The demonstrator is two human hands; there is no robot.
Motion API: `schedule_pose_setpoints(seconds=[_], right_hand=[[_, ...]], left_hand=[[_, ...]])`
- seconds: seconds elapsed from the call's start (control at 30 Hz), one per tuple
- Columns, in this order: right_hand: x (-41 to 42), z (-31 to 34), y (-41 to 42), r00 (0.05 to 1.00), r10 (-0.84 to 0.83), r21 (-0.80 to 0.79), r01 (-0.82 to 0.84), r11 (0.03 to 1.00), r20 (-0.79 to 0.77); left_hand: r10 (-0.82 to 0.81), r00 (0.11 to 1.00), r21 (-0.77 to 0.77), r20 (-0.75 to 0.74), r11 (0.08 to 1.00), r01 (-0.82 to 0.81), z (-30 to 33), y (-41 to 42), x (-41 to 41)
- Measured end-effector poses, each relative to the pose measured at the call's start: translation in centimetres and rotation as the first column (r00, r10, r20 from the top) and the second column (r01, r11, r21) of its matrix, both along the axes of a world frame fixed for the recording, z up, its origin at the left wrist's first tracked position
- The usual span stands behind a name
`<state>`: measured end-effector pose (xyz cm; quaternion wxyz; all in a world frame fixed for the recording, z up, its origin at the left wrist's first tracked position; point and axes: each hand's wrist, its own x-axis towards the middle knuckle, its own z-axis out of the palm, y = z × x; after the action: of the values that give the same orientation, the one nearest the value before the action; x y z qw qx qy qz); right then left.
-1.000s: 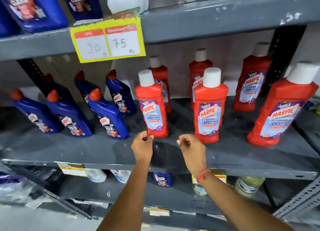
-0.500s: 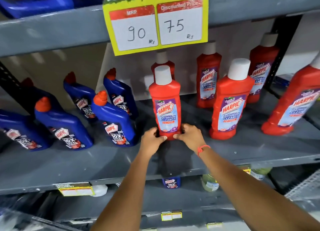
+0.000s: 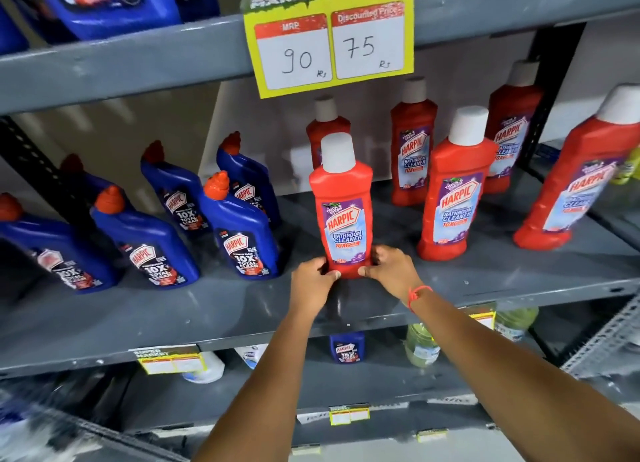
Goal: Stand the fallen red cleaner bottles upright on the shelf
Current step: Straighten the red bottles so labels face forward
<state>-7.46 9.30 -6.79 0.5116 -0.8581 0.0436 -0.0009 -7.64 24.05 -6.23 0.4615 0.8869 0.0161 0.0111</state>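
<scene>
Here, from the head camera: a grey metal shelf (image 3: 485, 278) stocked with red cleaner bottles on the right and blue bottles (image 3: 239, 233) on the left. Front and centre, one red bottle (image 3: 341, 216) with a white cap, upright near the shelf's front edge, label facing out. Left hand (image 3: 311, 285) pressed to the lower left side of its base, thumb and fingers wrapped around; right hand (image 3: 393, 271) gripping the lower right side likewise, a red thread band (image 3: 417, 295) at that wrist. Both forearms reaching up from the bottom of the frame.

Just right of it, a second red bottle (image 3: 453, 191), upright and apart from the held one. Farther right, a third (image 3: 575, 184) appearing to lean toward the right edge of the picture, though hard to tell true tilt from wide-angle bending. Behind these, three more red bottles upright near the back: one (image 3: 325, 122) directly behind the held bottle and partly hidden, one (image 3: 412, 143) to its right, one (image 3: 509, 129) beside the dark upright post.

Above, hanging from the upper shelf's edge, a yellow price tag (image 3: 332, 42) marked 90 and 75. Below, a lower shelf with smaller bottles, blurred.
</scene>
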Motion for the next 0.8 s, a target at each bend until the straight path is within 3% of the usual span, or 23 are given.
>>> schedule_pose_setpoints(seconds=[0.8], right_hand=[[0.4,0.0,-0.4,0.997,-0.078,0.142,0.081,0.986,-0.027]], left_hand=[[0.037,0.998,-0.017,0.042,0.999,-0.036,-0.4,-1.5,0.9]])
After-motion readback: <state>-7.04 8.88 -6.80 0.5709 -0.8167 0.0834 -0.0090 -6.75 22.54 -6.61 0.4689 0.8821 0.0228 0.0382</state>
